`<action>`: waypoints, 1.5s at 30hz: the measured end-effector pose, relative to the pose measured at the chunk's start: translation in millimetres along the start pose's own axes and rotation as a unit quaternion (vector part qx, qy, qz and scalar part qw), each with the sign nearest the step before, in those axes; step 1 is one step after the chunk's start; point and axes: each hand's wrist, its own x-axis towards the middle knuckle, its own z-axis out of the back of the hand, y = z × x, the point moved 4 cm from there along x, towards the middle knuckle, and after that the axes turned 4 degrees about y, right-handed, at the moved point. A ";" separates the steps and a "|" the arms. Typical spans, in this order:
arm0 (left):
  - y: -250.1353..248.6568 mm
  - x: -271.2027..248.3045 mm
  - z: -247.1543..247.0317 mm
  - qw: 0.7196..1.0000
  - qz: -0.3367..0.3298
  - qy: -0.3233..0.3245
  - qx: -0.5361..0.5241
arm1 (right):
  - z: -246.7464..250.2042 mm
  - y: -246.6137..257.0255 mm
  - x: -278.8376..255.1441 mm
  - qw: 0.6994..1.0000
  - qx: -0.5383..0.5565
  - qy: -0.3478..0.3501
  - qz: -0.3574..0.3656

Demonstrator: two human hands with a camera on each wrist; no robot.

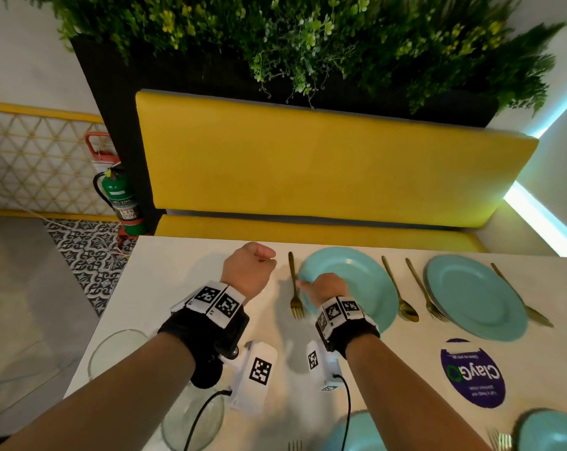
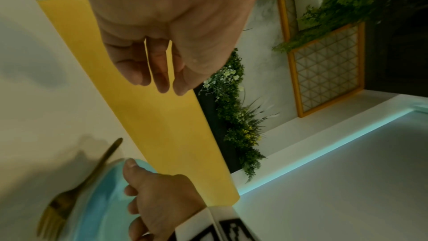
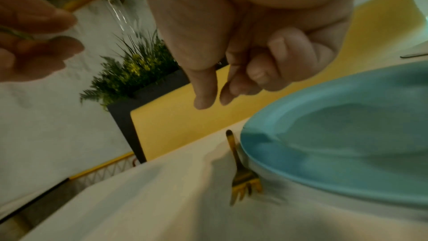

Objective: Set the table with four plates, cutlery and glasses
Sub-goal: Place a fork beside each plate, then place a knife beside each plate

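Observation:
On the white table (image 1: 178,288) a gold fork (image 1: 294,288) lies just left of a teal plate (image 1: 357,281), with its tines toward me. My right hand (image 1: 303,284) hovers over the plate's left rim with loosely curled fingers that hold nothing. The right wrist view shows my right hand (image 3: 208,98) above the fork (image 3: 241,171) and the plate (image 3: 336,144). My left hand (image 1: 265,257) hangs left of the fork, near the far edge. The left wrist view shows its fingers (image 2: 159,80) relaxed and empty.
To the right, a second teal plate (image 1: 474,297) has gold cutlery on both sides, and a gold spoon (image 1: 400,294) lies between the plates. Two glasses (image 1: 116,353) stand near left. Two more teal plates (image 1: 353,431) sit at the near edge. A yellow bench (image 1: 324,157) runs behind the table.

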 end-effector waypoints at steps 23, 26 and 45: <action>168.8 -224.4 -8.1 0.802 -0.099 0.334 0.485 | -123.0 -60.0 -268.9 0.992 -0.099 0.063 -0.053; 197.5 -230.4 6.5 0.775 -0.059 0.321 0.541 | -142.8 -63.2 -286.2 0.994 -0.055 0.074 -0.064; 231.9 -232.7 31.3 0.726 -0.121 0.324 0.594 | -194.7 -55.8 -318.8 0.998 -0.019 0.045 -0.045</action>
